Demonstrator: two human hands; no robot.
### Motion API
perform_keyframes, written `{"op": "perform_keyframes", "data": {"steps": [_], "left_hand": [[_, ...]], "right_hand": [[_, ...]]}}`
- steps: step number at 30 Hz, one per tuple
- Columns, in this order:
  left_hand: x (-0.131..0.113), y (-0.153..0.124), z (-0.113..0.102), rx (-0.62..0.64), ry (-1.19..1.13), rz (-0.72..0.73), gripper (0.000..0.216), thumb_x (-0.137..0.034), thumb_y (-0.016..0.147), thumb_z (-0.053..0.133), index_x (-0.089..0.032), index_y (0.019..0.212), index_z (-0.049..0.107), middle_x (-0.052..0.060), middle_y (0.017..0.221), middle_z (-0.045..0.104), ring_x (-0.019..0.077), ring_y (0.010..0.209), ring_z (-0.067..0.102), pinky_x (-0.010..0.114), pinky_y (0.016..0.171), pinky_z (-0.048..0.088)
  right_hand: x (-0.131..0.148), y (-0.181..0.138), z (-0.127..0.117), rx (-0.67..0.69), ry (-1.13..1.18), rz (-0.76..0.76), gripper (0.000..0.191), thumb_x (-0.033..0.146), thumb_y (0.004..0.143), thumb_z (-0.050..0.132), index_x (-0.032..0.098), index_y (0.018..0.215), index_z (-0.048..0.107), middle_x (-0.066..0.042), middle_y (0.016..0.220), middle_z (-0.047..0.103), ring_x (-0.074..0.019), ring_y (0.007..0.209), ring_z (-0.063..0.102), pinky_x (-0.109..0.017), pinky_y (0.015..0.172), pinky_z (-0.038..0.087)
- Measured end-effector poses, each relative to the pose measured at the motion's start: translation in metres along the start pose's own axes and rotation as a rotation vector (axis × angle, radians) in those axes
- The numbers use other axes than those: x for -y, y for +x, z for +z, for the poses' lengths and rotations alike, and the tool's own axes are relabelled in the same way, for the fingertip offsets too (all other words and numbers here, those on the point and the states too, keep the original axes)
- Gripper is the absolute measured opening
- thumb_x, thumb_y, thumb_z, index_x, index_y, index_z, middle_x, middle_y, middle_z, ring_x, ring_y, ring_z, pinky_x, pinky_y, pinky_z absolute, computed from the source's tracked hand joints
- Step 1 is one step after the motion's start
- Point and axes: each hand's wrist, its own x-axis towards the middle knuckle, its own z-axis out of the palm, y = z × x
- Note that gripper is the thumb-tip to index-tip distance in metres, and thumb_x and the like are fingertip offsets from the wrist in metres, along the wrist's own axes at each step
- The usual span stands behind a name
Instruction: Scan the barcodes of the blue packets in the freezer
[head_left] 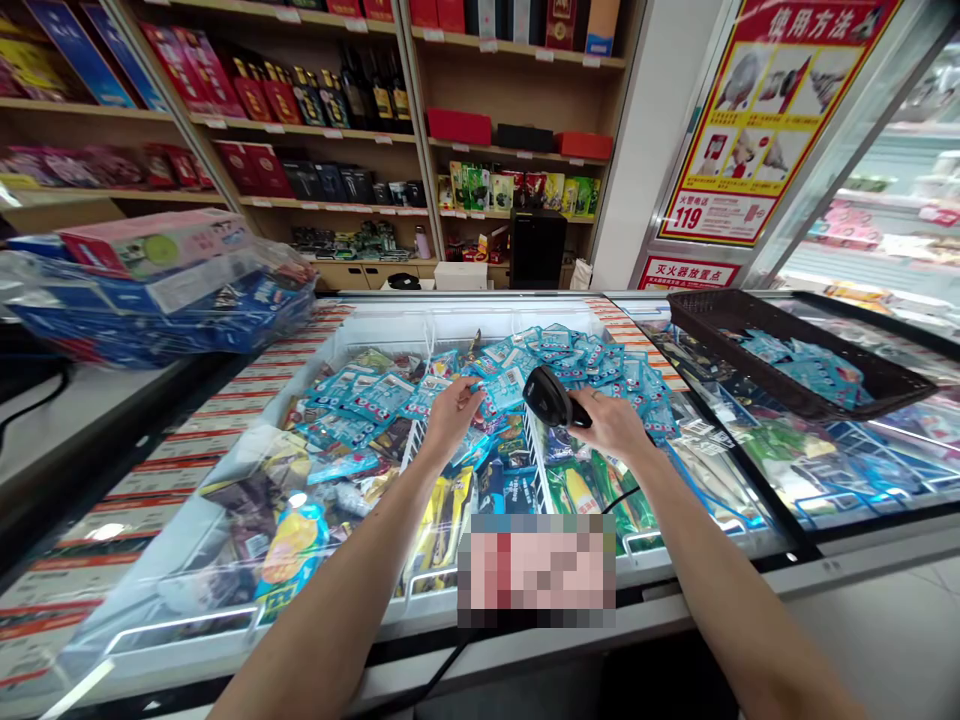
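My left hand (459, 408) pinches the edge of a small blue packet (504, 390), whose white barcode patch faces up. Just right of it, my right hand (606, 422) is wrapped round the handle of a black handheld barcode scanner (551, 398). The scanner's head points left at the packet, a short way apart from it. Many more blue packets lie in a heap (577, 355) behind my hands and in another pile (356, 400) to the left, on the freezer's glass top (300, 500). A black cable hangs down from the scanner side.
A brown plastic basket (862, 405) with more blue packets stands at the right. Boxes in clear plastic wrap (157, 290) sit at the left edge. Under the glass are frozen goods in white wire dividers. Shelves of bottles and boxes line the back wall, beside a red poster (765, 120).
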Motion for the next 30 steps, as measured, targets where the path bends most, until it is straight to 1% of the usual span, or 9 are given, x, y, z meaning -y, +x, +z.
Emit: {"op": "perform_keyframes", "data": {"steps": [8, 11, 14, 18, 23, 30], "left_hand": [[-0.004, -0.003, 0.001, -0.012, 0.008, -0.004, 0.033, -0.043, 0.079, 0.051, -0.019, 0.101, 0.055, -0.003, 0.061, 0.055, 0.0119, 0.049, 0.056, 0.024, 0.051, 0.042], [-0.006, -0.004, 0.002, -0.023, 0.042, 0.008, 0.033, -0.043, 0.079, 0.051, -0.02, 0.102, 0.055, -0.004, 0.06, 0.054, 0.012, 0.049, 0.056, 0.024, 0.052, 0.042], [-0.01, -0.006, 0.001, -0.007, 0.066, 0.026, 0.032, -0.043, 0.081, 0.049, -0.021, 0.104, 0.056, -0.004, 0.059, 0.053, 0.0123, 0.051, 0.057, 0.024, 0.054, 0.042], [-0.012, -0.008, 0.001, -0.005, 0.082, 0.018, 0.033, -0.043, 0.081, 0.048, -0.022, 0.106, 0.055, -0.004, 0.06, 0.053, 0.0129, 0.052, 0.057, 0.025, 0.056, 0.042], [-0.01, -0.007, 0.001, 0.008, 0.086, 0.014, 0.034, -0.044, 0.081, 0.048, -0.022, 0.107, 0.054, -0.004, 0.062, 0.052, 0.0132, 0.053, 0.058, 0.026, 0.057, 0.043], [-0.008, -0.008, 0.001, -0.009, 0.128, 0.029, 0.034, -0.043, 0.082, 0.046, -0.023, 0.108, 0.054, -0.004, 0.064, 0.05, 0.0116, 0.052, 0.054, 0.024, 0.054, 0.042]], "right_hand": [[0.005, -0.001, -0.004, 0.056, 0.035, -0.019, 0.041, 0.041, 0.08, 0.055, 0.022, 0.116, 0.051, -0.004, 0.104, 0.064, -0.0194, 0.083, 0.062, -0.026, 0.062, 0.039], [0.007, -0.002, -0.005, 0.083, 0.038, -0.027, 0.041, 0.04, 0.079, 0.056, 0.022, 0.116, 0.05, -0.004, 0.105, 0.064, -0.0194, 0.083, 0.062, -0.026, 0.062, 0.039], [0.009, -0.003, -0.004, 0.098, 0.051, -0.042, 0.039, 0.04, 0.081, 0.054, 0.023, 0.116, 0.05, -0.003, 0.105, 0.064, -0.019, 0.084, 0.062, -0.026, 0.062, 0.039], [0.01, -0.002, -0.004, 0.099, 0.066, -0.056, 0.039, 0.04, 0.082, 0.054, 0.022, 0.116, 0.049, -0.004, 0.106, 0.063, -0.0189, 0.085, 0.062, -0.026, 0.064, 0.04], [0.01, -0.002, -0.005, 0.082, 0.047, -0.047, 0.039, 0.04, 0.081, 0.055, 0.021, 0.115, 0.05, -0.004, 0.102, 0.064, -0.0194, 0.08, 0.062, -0.027, 0.064, 0.04], [0.009, -0.003, -0.003, 0.073, 0.039, -0.062, 0.04, 0.04, 0.081, 0.055, 0.02, 0.115, 0.051, -0.006, 0.102, 0.065, -0.0195, 0.082, 0.062, -0.026, 0.064, 0.04]]}}
